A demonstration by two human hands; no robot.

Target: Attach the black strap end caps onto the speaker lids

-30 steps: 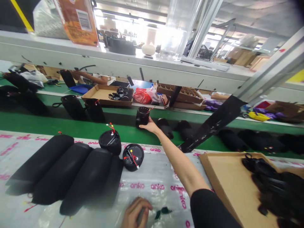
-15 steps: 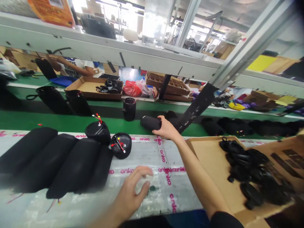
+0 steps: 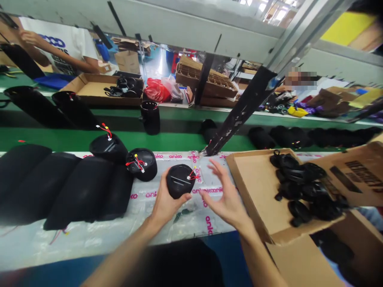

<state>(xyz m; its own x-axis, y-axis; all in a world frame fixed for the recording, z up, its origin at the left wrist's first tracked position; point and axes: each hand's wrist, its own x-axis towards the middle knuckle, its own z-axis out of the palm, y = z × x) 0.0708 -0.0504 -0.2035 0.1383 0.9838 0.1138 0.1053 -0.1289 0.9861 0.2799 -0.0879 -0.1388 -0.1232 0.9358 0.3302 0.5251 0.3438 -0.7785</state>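
Observation:
My left hand (image 3: 167, 199) is wrapped round a black cylindrical housing (image 3: 180, 181), whose end with a small red wire lead faces me. To its right, my right hand (image 3: 226, 195) is spread and empty, apart from the housing. Left of my left hand stand two similar black housings, a nearer one (image 3: 141, 164) and one behind it (image 3: 108, 146), with red and yellow wires and white connectors on their ends. Several black cloth-like cylinders (image 3: 80, 187) lie side by side at the left, some with thin wires at their near ends.
An open cardboard box (image 3: 251, 199) with black plastic parts (image 3: 296, 175) stands at the right. A green conveyor belt (image 3: 176, 137) runs behind the bench, carrying black cylinders (image 3: 151, 119). A dark slanted post (image 3: 236, 115) rises at the bench's far edge. Across the belt, a person (image 3: 66, 48) works.
My right hand has let go of the black housing after it came from the belt towards me. My left hand, empty before, now holds it. The view has tilted down.

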